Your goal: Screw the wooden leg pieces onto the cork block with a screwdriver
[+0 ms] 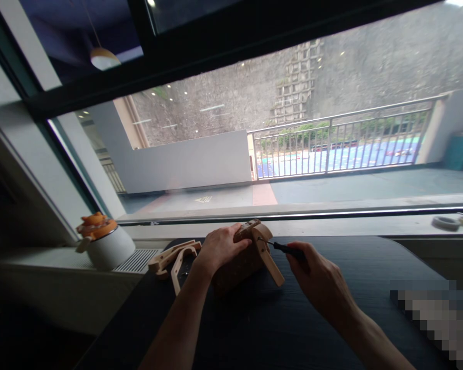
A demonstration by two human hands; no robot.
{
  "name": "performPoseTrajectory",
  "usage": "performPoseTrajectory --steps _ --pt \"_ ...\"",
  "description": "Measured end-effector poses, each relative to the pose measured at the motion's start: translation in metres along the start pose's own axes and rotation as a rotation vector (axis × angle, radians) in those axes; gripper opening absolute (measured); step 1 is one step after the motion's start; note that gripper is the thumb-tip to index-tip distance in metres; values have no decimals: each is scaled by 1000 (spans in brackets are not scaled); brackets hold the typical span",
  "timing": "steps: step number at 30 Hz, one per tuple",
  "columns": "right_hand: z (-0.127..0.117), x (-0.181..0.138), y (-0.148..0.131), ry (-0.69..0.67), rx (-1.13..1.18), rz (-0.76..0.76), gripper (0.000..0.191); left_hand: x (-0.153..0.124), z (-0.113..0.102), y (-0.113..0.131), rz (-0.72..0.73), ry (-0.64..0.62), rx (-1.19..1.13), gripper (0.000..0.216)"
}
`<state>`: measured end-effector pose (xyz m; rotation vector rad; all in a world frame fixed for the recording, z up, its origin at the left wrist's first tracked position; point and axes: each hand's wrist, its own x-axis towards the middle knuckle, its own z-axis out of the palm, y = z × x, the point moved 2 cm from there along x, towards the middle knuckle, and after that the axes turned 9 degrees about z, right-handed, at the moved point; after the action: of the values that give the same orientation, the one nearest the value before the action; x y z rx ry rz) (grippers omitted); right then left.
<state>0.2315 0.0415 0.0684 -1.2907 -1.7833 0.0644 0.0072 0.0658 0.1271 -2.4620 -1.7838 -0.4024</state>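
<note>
My right hand [312, 267] is closed round the black handle of a screwdriver [287, 249]. The shaft points left, its tip at a hole or screw in a pale curved wooden piece [269, 262]. That piece lies against the end of a brown block-like wooden body [235, 275], which rests on the dark table. My left hand [224, 249] lies over the top of the body, its fingers wrapped on it beside the pale piece. Several loose pale wooden pieces [173, 257] lie left of my left forearm, some with holes.
The dark table [332, 324] stands against a window sill [343, 227]. A white pot with an orange animal-shaped lid [108, 244] stands on the sill at left, beside a vent grille [139, 260]. A tape roll [445, 223] lies at right, and a blurred-out flat object [440, 318] on the table's right.
</note>
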Motion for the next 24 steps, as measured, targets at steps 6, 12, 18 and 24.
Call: performPoseTrajectory --steps 6,12,18,24 --pt "-1 2 7 28 15 82 24 -1 -2 4 59 12 4 49" --pt "-1 3 4 -1 -70 61 30 1 2 0 32 20 -3 49" --pt "-7 2 -8 -39 3 -5 33 1 3 -3 13 11 5 53" --pt "-2 0 -1 -48 2 -3 17 1 2 -4 8 5 -10 54"
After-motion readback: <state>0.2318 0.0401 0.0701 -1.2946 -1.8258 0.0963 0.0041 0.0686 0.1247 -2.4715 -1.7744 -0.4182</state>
